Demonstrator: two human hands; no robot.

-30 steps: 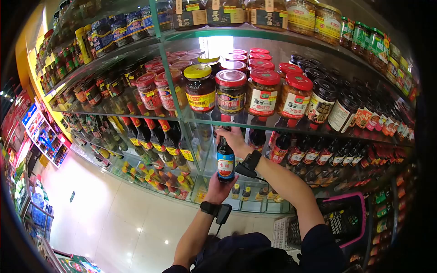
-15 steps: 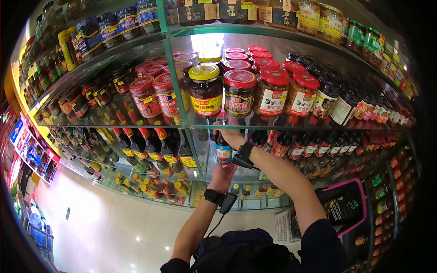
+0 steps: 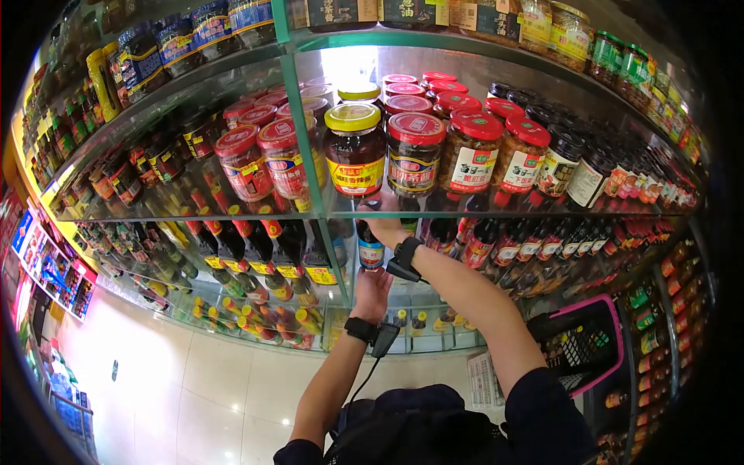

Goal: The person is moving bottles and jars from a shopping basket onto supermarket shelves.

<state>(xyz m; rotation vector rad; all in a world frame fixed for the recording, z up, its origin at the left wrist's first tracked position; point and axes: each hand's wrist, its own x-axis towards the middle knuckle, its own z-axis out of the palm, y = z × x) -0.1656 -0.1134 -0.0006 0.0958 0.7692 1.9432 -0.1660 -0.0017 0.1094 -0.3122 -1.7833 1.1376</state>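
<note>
A dark sauce bottle point(image 3: 371, 253) with a blue label stands upright between my hands at the lower shelf. My right hand point(image 3: 385, 222) is closed around its upper part, just below the edge of the glass shelf point(image 3: 480, 215). At its base is my left hand point(image 3: 373, 291), fingers up against the bottom of the bottle; the fingertips are partly hidden. Directly above, a yellow-lidded jar point(image 3: 355, 155) sits beside a red-lidded jar point(image 3: 414, 159). Both wrists wear black straps with small devices.
More sauce bottles point(image 3: 508, 252) line the lower shelf to the right, with yellow-capped bottles point(image 3: 260, 322) lower left. A vertical glass divider point(image 3: 298, 116) stands left of my hands. A black basket with a pink rim point(image 3: 620, 341) is at lower right, beside a white crate point(image 3: 484, 380).
The bottle and both hands have shifted slightly left and up relative to the shelf. Both hands stay on the bottle. The whole view has also moved a little.
</note>
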